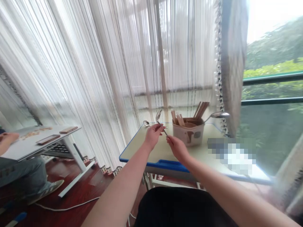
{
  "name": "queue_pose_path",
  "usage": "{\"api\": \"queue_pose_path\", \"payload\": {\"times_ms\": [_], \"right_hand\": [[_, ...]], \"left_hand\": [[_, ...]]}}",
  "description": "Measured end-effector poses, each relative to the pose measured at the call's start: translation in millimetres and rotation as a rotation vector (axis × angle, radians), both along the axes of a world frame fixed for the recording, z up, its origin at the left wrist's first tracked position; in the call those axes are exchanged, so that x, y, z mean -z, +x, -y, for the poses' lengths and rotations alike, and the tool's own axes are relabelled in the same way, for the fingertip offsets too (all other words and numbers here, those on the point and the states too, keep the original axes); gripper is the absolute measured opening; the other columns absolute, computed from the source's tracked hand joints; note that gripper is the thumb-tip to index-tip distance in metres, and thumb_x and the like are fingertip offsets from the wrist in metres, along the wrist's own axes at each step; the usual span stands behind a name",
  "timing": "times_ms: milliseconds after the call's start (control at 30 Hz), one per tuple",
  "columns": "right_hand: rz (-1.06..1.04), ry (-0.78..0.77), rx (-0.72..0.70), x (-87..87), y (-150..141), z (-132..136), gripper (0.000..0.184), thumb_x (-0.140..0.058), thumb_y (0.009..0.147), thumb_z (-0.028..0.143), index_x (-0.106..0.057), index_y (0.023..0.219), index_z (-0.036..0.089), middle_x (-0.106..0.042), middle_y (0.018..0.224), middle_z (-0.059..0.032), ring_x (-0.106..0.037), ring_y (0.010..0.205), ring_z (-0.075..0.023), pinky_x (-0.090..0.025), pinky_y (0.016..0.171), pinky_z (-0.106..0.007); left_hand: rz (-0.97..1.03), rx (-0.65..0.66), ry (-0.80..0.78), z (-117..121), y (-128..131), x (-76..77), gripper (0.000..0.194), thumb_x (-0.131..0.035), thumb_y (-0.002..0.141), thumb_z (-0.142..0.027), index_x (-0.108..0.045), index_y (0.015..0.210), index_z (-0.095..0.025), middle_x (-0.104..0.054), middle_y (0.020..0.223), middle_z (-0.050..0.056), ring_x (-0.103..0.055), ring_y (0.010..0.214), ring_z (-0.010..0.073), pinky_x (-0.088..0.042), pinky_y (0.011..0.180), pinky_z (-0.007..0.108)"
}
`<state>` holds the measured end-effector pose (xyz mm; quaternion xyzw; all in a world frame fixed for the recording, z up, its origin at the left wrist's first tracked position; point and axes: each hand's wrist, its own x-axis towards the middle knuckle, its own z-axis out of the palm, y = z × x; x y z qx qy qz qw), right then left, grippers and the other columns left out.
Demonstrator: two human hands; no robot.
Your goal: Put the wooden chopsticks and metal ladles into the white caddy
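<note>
A metal ladle [158, 116] is tilted up between both my hands, its bowl pointing away from me above the desk. My left hand [155, 132] pinches the upper handle just below the bowl. Lower on the same handle, my right hand [176, 146] has its fingers closed round the end. Behind my left hand a second shiny ladle or spoon [146, 123] lies at the desk's back left. A whitish storage box [188, 136] stands to the right of my hands, holding several brown wooden utensils [201, 110]. Another metal spoon [220, 115] sticks out over its right side.
The pale desk [139, 148] has a raised blue front edge. On its right side is a blurred-out item [233, 156]. Curtains [113, 63] hang right behind. At left, a person's hand [9, 138] rests by a white table [19, 153] with small pieces. A white cable [68, 208] crosses the floor.
</note>
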<state>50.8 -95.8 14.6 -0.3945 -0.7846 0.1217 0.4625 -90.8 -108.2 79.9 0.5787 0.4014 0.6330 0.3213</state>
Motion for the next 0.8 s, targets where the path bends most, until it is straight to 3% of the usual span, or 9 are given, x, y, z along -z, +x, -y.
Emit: {"api": "queue_pose_path", "payload": {"times_ms": [167, 367, 600, 800], "right_hand": [[0.014, 0.022, 0.109, -27.7, 67, 23, 0.037, -0.035, 0.091, 0.040, -0.063, 0.105, 0.022, -0.068, 0.098, -0.0062, -0.061, 0.086, -0.0185, -0.043, 0.075, -0.028], [0.073, 0.092, 0.249, -68.7, 114, 32, 0.038, -0.032, 0.093, 0.041, -0.065, 0.097, 0.024, -0.066, 0.092, -0.0040, -0.059, 0.081, -0.0157, -0.040, 0.070, -0.025], [0.022, 0.178, 0.322, -98.2, 140, -1, 0.038, -0.032, 0.093, 0.041, -0.065, 0.097, 0.023, -0.066, 0.092, -0.0040, -0.058, 0.079, -0.0151, -0.039, 0.068, -0.024], [0.025, 0.207, 0.349, -108.6, 147, -40, 0.035, -0.035, 0.093, 0.040, -0.065, 0.098, 0.023, -0.068, 0.088, -0.0035, -0.058, 0.080, -0.0156, -0.038, 0.070, -0.023]], "left_hand": [[-0.048, 0.105, 0.046, 18, 62, -32.1, 0.024, -0.068, 0.070, -0.034, -0.067, 0.088, -0.017, -0.070, 0.083, 0.007, -0.064, 0.076, 0.0173, -0.050, 0.063, 0.028], [-0.094, 0.173, 0.134, 12, 121, -74.1, 0.022, -0.069, 0.070, -0.032, -0.066, 0.085, -0.017, -0.069, 0.081, 0.006, -0.064, 0.071, 0.0157, -0.052, 0.068, 0.031], [-0.308, 0.162, 0.263, -20, 154, -116.9, 0.016, -0.064, 0.073, -0.026, -0.065, 0.084, -0.015, -0.068, 0.079, 0.007, -0.064, 0.070, 0.0166, -0.050, 0.063, 0.028], [-0.346, 0.113, 0.320, -60, 165, -124.1, 0.014, -0.061, 0.075, -0.024, -0.065, 0.086, -0.017, -0.069, 0.082, 0.007, -0.064, 0.072, 0.0168, -0.049, 0.062, 0.027]]}}
